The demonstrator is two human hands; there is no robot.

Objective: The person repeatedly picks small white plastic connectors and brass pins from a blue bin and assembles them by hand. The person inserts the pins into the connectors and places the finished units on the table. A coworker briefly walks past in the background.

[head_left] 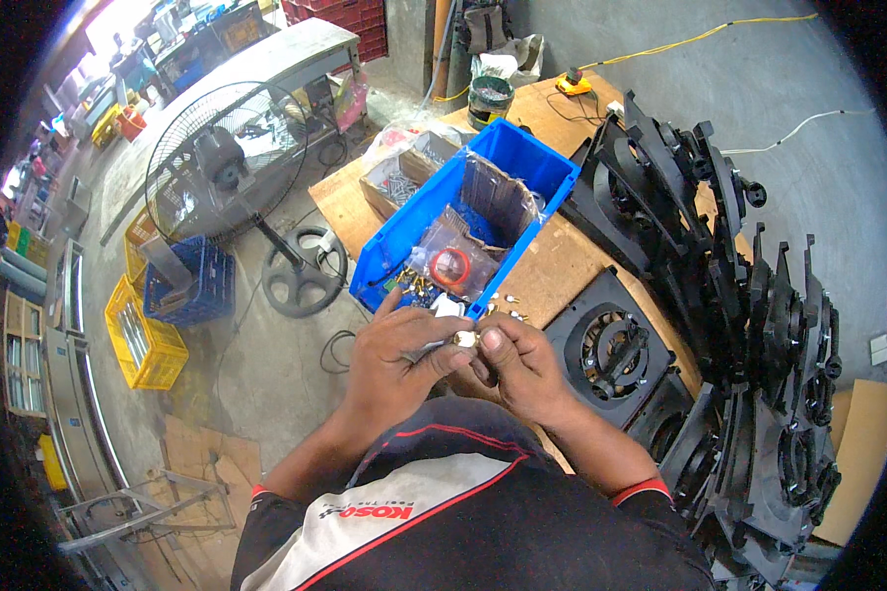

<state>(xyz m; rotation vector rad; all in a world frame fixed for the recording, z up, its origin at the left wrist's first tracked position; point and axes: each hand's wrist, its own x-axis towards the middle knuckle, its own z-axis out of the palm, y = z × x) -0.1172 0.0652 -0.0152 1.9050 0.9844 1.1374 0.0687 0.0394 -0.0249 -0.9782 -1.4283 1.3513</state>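
Just in front of the dark shirt (483, 492), the hands meet, nearly closed: the left hand (402, 350) and right hand (524, 366) pinch a small brass-coloured fitting (465, 339) between thumbs and fingers. Its exact shape is hard to make out, as fingertips partly cover it. Just beyond them, a blue bin (365, 258) sits on the wooden desk (552, 258), holding brass-coloured pieces (416, 286), a clear bag (471, 258) with a red ring (450, 266), and cardboard (503, 192). Loose small pieces (511, 298) lie beside the bin. To the right, a black fan unit (577, 330) lies flat, near stacked black panels (759, 335). Farther back stand a bucket (490, 100) and a yellow tool (574, 84); off left, on the floor, are a standing fan (225, 163) and a yellow crate (146, 360).
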